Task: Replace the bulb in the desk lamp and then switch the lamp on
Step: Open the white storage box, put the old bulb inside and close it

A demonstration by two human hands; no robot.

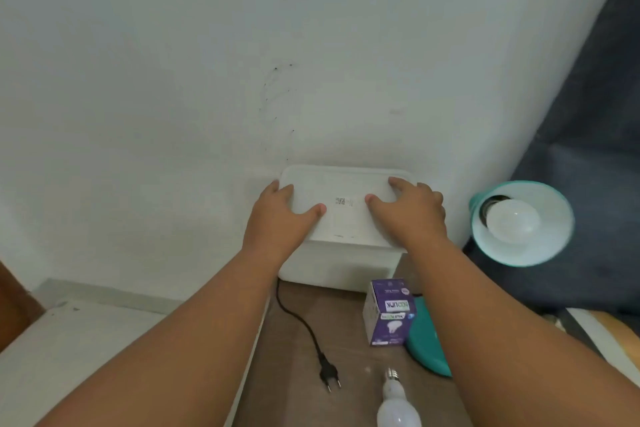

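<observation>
A teal desk lamp shade (pixel 550 246) at the right faces me with a white bulb (pixel 514 220) screwed into it. Its teal base (pixel 427 347) rests on the brown table (pixel 287 357). Near the bottom edge a second white bulb (pixel 396 406) lies loose on the table. The lamp's black plug (pixel 328 374) lies unplugged, its cord running back toward a white box (pixel 346 215) against the wall. My left hand (pixel 280 215) grips the left end of the box lid, and my right hand (pixel 412 208) grips the right end.
A purple and white bulb carton (pixel 389 312) stands between the white box and the lamp base. A white wall (pixel 207 80) rises behind the box. A dark blue curtain or fabric (pixel 595 114) hangs at the right. A lower white surface (pixel 86 340) lies left of the table.
</observation>
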